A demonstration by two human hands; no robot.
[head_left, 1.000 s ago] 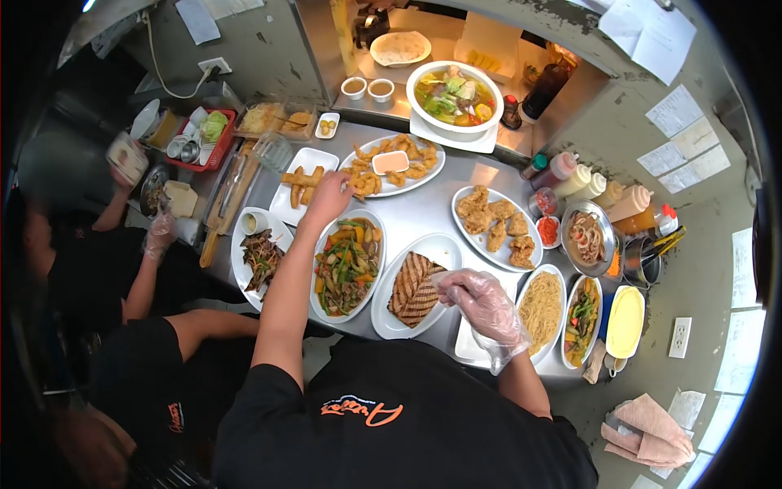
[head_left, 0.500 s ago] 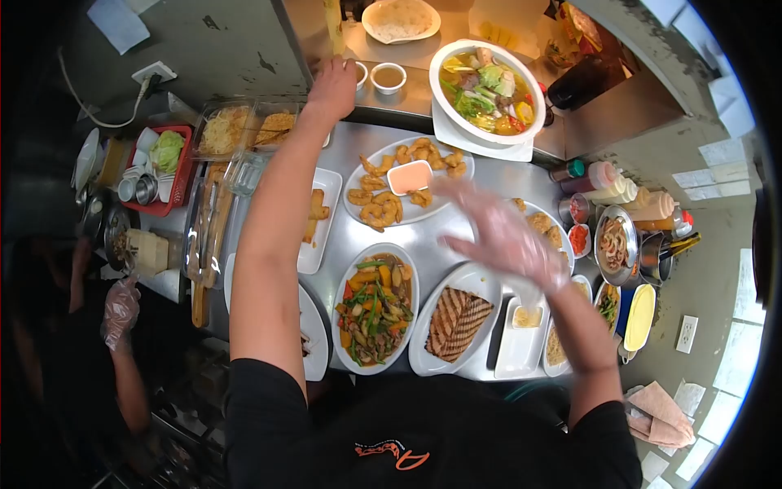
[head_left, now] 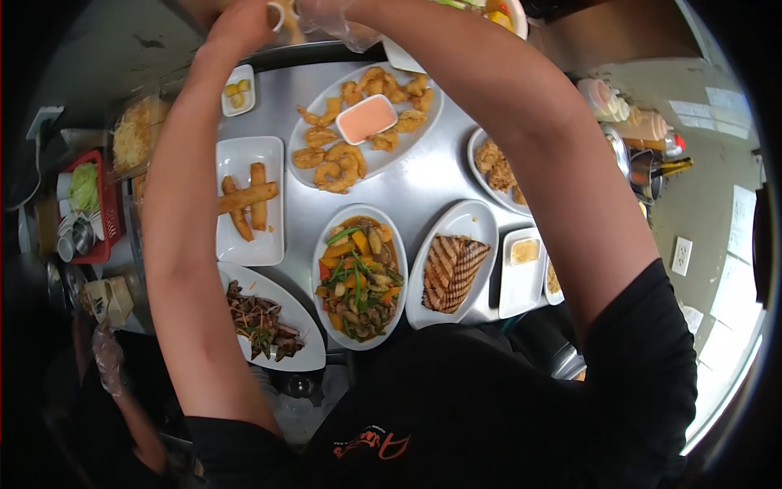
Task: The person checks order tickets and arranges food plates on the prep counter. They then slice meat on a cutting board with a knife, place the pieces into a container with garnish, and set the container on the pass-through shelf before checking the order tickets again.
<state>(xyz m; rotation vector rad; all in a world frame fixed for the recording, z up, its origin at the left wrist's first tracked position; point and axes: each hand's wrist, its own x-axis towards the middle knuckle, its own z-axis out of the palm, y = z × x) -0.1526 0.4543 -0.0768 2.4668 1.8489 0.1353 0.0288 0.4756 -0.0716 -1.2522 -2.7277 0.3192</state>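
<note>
My bare left hand [head_left: 243, 29] is at the top edge of the view, its fingers curled around a small white sauce cup [head_left: 278, 16]. Close to its right is my right hand [head_left: 338, 23] in a clear plastic glove, blurred and partly cut off, so its fingers are unclear. Below the hands lies an oval plate [head_left: 383, 169] of fried shrimp [head_left: 340, 169] around a dish of pink sauce [head_left: 366, 119]. Part of a soup bowl [head_left: 519, 18] shows beyond my right forearm.
Spring rolls [head_left: 258, 194], stir-fried vegetables [head_left: 358, 281], grilled meat [head_left: 450, 273] and dark meat strips [head_left: 265, 322] sit on white plates across the steel counter [head_left: 297, 204]. Sauce bottles [head_left: 603, 98] stand right. A red basket [head_left: 108, 208] is left. A co-worker's gloved hand [head_left: 107, 354] shows lower left.
My right hand has swung from over the counter up and left to beside my left hand. The view has shifted forward, uncovering the spring rolls and meat strips. My left hand now grips a cup.
</note>
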